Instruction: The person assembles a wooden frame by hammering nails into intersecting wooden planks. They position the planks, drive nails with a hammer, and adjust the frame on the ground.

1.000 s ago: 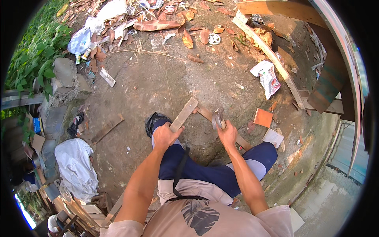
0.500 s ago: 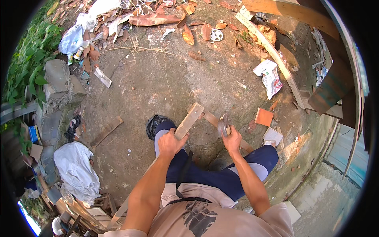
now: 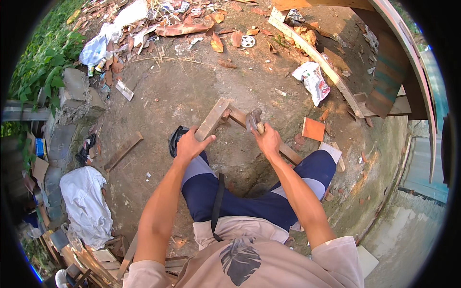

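Note:
My left hand (image 3: 190, 144) is closed around a wooden plank (image 3: 212, 119), with the thumb laid along its edge. The plank slants up and away from me, its far end raised over the ground. My right hand (image 3: 268, 141) grips a hammer (image 3: 252, 119) by its pale handle, close below the dark metal head. The hammer head is just right of the plank, apart from it. A second wooden board (image 3: 290, 154) runs from beneath the plank's far end toward my right knee, passing under my right hand.
An orange tile (image 3: 313, 129) and a pale tile (image 3: 331, 151) lie beside my right knee. A loose wood piece (image 3: 123, 151) and a white sack (image 3: 86, 204) are on the left. Farther off are a crumpled bag (image 3: 313, 82), leaning timber (image 3: 321, 60) and a broken block wall (image 3: 77, 96).
Both hands have moved up and left in the picture, carrying the plank and hammer. The hammer head has turned and shows more clearly. The whole view has shifted slightly.

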Available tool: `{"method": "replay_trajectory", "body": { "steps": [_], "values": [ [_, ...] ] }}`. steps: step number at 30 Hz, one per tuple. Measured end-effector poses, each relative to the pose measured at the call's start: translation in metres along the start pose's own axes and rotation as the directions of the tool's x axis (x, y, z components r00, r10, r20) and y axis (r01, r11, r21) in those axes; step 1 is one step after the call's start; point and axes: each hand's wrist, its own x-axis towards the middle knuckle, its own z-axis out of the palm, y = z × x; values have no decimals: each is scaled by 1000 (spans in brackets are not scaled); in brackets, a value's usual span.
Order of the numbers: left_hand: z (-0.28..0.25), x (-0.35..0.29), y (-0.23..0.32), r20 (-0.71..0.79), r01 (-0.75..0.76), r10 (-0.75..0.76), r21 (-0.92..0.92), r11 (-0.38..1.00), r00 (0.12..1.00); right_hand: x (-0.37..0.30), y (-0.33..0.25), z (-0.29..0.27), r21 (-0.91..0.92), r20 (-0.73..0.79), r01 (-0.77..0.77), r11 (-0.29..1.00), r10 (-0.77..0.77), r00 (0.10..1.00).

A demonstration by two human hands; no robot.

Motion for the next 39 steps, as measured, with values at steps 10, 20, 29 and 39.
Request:
{"method": "replay_trajectory", "body": {
  "steps": [10, 20, 29, 39],
  "values": [
    [2, 25, -14, 268, 160, -167, 48, 986, 949, -4, 1, -2, 4, -5, 21, 1000, -21, 1000],
    [-2, 19, -11, 257, 184, -200, 83, 979, 946, -7, -5, 0, 13, -48, 36, 999, -35, 998],
    [2, 20, -14, 238, 187, -206, 98, 977, 949, -5, 0, 6, -17, -45, 41, 999, -42, 998],
    [-4, 18, -9, 231, 152, -172, 101, 983, 958, -7, -6, 0, -26, -20, 37, 999, -38, 999]
  ]
}}
